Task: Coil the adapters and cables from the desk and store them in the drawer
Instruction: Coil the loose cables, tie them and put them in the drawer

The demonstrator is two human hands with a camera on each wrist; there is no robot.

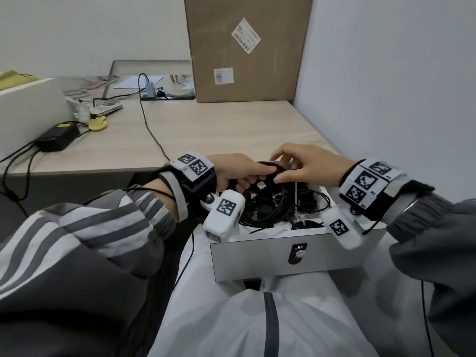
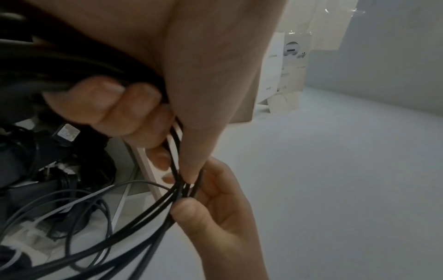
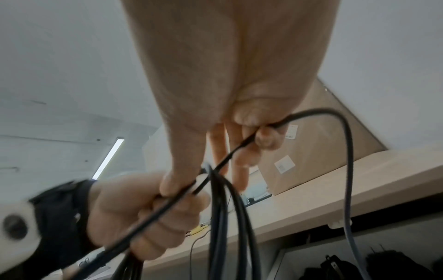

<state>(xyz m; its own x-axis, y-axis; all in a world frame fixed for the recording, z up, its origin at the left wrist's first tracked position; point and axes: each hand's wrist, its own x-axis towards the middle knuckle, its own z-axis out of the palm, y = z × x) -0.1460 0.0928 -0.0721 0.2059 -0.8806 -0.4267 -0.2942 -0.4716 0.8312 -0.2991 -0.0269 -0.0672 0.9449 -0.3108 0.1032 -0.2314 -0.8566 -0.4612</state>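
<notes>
Above the open white drawer (image 1: 257, 256), my left hand (image 1: 247, 179) grips a coil of black cable (image 1: 273, 164). In the left wrist view its fingers (image 2: 120, 106) curl round the bundled loops (image 2: 143, 214), which hang into the drawer. My right hand (image 1: 280, 168) meets the coil from the right: its thumb (image 3: 177, 181) presses a strand against the left hand (image 3: 148, 214), and a curled finger hooks the free strand (image 3: 347, 170). A black power adapter (image 1: 58, 137) with its leads lies on the desk at the left. The drawer holds several black cables and adapters (image 2: 59, 151).
A tall cardboard box (image 1: 244, 47) stands at the back of the desk against the right wall. A thin black cable (image 1: 149, 124) runs across the desktop to a small device at the back. A white box and clutter sit at the far left.
</notes>
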